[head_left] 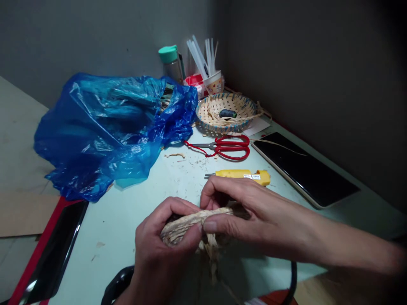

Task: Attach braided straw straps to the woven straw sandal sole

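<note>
Between both hands is a woven piece of pale, straw-like fibre [184, 224], with loose strands hanging below it. My left hand [162, 241] grips its left end, thumb on the near face. Close beside that thumb, my right hand [244, 212] pinches the piece between thumb and fingers at the upper middle. The fingertips behind the piece are partly hidden. Just beyond my right hand lies a yellow-handled tool with a thin metal tip [241, 174]. Red-handled scissors [230, 147] lie farther back.
A crumpled blue plastic bag [111, 123] covers the back left. A woven basket [203, 123] holds a dark thread spool [227, 114] and strands. Behind it stand a paper cup of straws [214, 82] and a green-lidded bottle [171, 63]. A black-screened tablet [302, 165] lies right.
</note>
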A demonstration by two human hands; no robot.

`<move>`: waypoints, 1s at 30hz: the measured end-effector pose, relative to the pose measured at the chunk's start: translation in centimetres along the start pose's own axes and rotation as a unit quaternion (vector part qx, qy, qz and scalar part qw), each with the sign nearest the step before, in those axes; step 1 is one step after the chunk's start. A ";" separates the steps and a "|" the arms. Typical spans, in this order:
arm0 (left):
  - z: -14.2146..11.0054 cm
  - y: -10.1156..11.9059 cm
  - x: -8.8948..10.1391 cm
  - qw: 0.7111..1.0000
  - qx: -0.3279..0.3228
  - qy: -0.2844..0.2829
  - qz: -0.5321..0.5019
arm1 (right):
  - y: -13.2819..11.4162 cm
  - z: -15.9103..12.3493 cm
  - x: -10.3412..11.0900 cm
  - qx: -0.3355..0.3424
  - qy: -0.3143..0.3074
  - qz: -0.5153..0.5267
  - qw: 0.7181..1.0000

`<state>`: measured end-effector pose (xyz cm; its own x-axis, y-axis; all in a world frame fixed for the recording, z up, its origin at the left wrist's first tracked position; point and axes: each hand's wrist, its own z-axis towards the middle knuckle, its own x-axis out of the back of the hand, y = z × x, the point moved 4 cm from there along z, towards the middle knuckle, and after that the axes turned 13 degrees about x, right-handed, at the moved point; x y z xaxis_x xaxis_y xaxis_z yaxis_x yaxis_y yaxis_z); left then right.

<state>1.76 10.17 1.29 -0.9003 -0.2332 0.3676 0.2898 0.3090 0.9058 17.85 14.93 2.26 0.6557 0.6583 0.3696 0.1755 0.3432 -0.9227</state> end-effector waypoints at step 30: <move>2.4 -2.5 -0.7 0.902 0.198 -0.233 -0.305 | 0.9 0.3 1.8 0.055 0.080 -0.093 0.991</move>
<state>0.93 11.84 -1.72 -0.9186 -0.0861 -0.3856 -0.3606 0.5815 0.7292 18.97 16.61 2.12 0.7296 0.4647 0.5017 0.2293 0.5250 -0.8197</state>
